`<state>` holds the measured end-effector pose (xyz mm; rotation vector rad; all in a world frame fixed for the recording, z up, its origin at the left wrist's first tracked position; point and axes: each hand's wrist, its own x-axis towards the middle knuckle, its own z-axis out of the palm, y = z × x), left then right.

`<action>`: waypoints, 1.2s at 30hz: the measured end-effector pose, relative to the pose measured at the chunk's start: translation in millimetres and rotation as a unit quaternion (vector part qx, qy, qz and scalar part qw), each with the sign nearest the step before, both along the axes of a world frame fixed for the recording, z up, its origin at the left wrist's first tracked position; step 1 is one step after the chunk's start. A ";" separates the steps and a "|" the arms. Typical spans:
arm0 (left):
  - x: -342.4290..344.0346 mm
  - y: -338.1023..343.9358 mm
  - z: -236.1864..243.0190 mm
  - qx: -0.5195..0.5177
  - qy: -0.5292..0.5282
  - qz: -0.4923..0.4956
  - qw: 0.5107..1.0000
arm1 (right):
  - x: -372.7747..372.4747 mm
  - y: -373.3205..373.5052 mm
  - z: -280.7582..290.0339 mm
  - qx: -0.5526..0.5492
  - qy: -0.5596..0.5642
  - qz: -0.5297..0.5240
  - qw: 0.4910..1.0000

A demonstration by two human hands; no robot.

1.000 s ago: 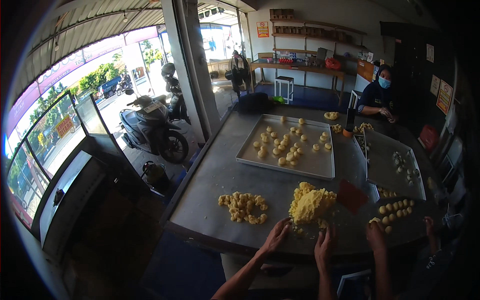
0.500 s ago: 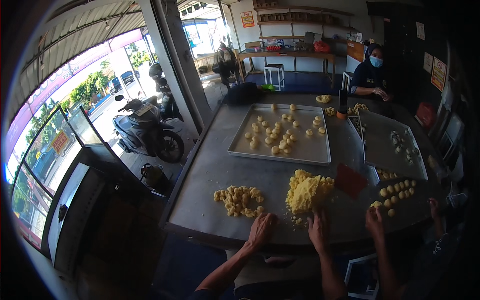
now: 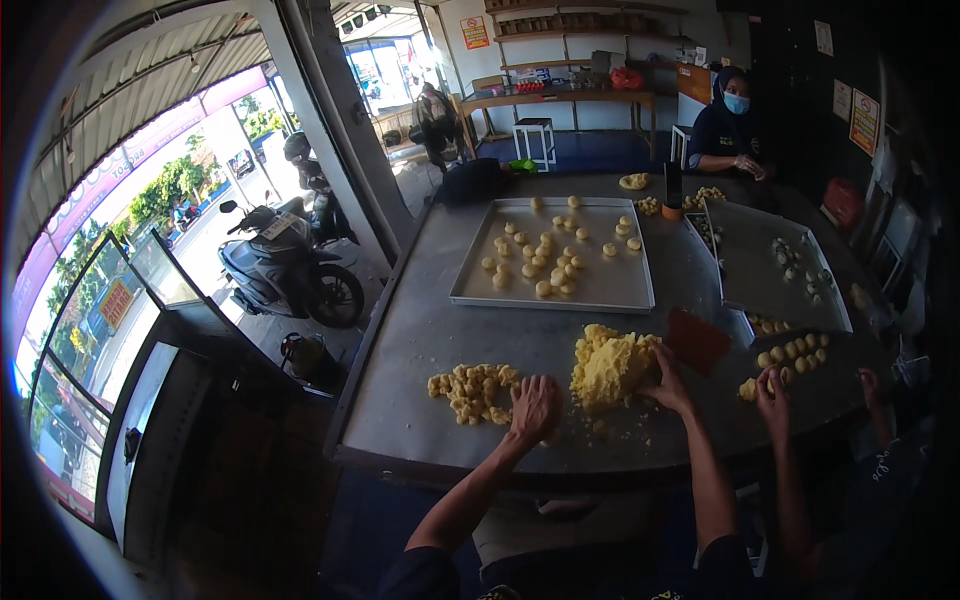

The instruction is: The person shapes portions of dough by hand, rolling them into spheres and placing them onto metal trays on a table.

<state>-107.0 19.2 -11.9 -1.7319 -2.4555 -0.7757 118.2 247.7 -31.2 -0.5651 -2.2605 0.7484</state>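
A crumbly mound of yellow dough [image 3: 608,368] lies on the metal tabletop in front of me. My right hand [image 3: 670,384] cups its right side, with thumb and fingers pressed into the dough. Left of the mound, my left hand [image 3: 537,410] rests low on the table, fingers forward and slightly apart, at the right edge of a heap of small dough pieces [image 3: 468,393]. What lies beneath that palm is hidden. Loose crumbs are scattered in front of the mound.
Beyond is a large tray [image 3: 480,300] with dough balls. A red scraper [image 3: 697,341] lies right of the mound. A co-worker's hands [image 3: 772,398] handle dough beside rows of balls [image 3: 793,352]. A second tray [image 3: 765,290] sits tilted behind; another person [image 3: 730,135] stands at the far side.
My right hand has moved from the mound's front edge up to its right side and taken hold there. My left hand has shifted slightly right and forward, its fingers less curled.
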 end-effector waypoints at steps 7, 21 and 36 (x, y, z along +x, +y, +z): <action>11.0 -70.8 56.9 -0.168 -0.062 -0.222 0.959 | 2.8 17.4 8.8 -0.049 -0.074 0.004 0.996; -32.8 -71.8 -7.5 0.056 0.019 -0.058 0.997 | 2.8 -32.8 11.9 -0.027 -0.118 -0.103 0.987; -32.7 -124.5 30.5 0.024 -0.058 0.082 0.995 | 41.5 -116.3 62.3 -0.029 -0.126 -0.136 0.982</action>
